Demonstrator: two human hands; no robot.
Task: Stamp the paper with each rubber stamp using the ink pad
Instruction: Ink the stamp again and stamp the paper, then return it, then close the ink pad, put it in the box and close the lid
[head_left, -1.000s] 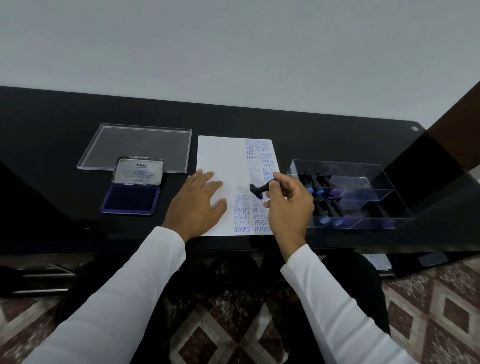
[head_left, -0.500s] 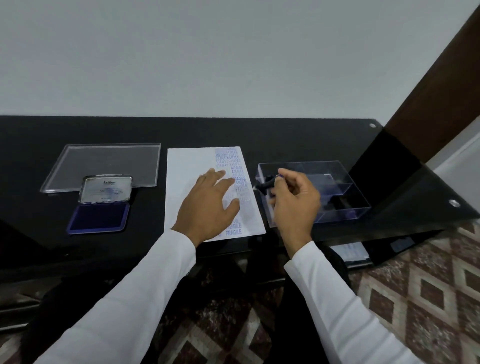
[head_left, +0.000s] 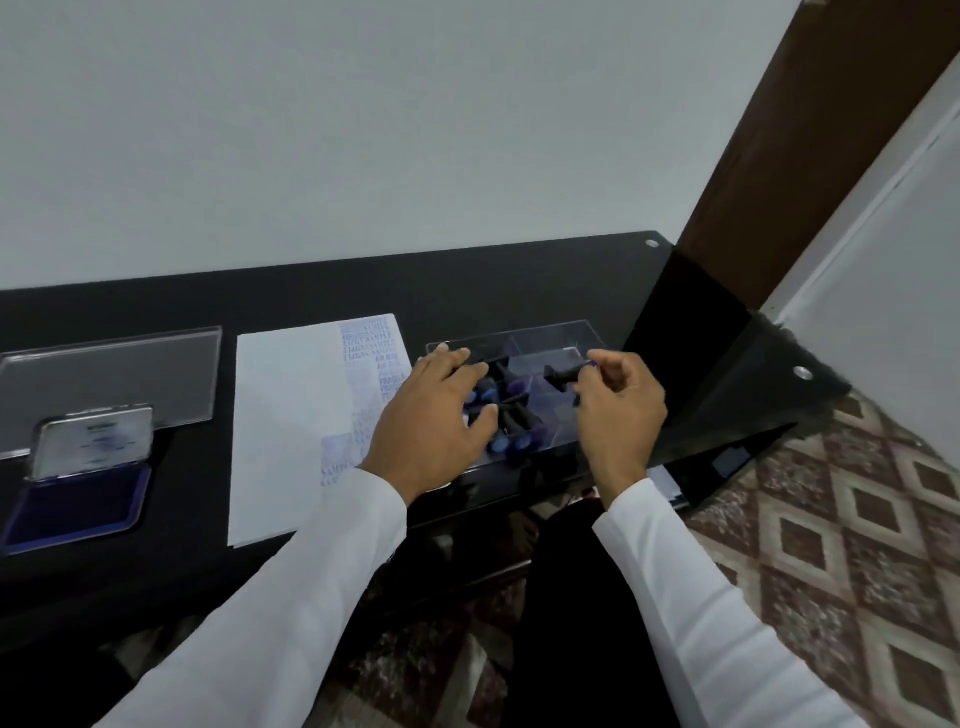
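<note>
A white paper (head_left: 291, 415) with blue stamp marks down its right side lies on the black desk. The open ink pad (head_left: 78, 506), blue with a metal lid, sits at the left. A clear box (head_left: 571, 332) on the right holds several black rubber stamps (head_left: 514, 415). My right hand (head_left: 618, 410) pinches one black stamp (head_left: 563, 375) over the box. My left hand (head_left: 436, 415) reaches into the box's left part, fingers spread over the stamps; whether it holds one is hidden.
A clear acrylic lid (head_left: 114, 374) lies behind the ink pad. The desk's glass corner (head_left: 753, 364) juts out on the right beside a brown door frame (head_left: 779, 130). Patterned floor shows below.
My right hand carried the stamp from above the paper to over the clear box. My left hand left the paper and moved right into the box. The view swung right.
</note>
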